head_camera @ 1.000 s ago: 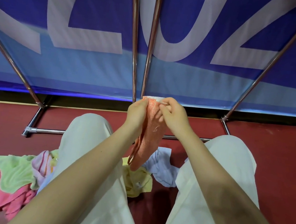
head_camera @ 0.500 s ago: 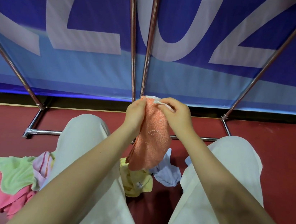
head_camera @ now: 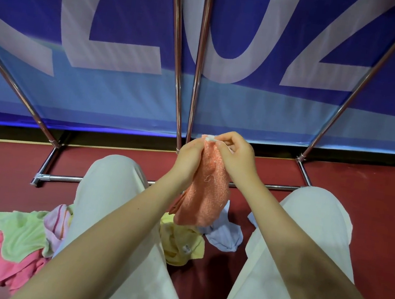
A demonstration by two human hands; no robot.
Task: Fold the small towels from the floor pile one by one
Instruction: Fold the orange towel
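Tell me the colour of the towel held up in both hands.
Orange, speckled paler, with a white top edge: the towel shows best in the head view.

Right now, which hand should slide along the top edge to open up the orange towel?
Probably the right hand. It pinches the white-trimmed corner of the orange towel with its fingertips and has open space beside it. The left hand grips the towel more fully, so it can anchor.

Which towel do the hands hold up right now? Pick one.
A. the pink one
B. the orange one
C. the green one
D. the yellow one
B: both the left hand and the right hand pinch the top edge of the orange towel, which hangs above the floor pile.
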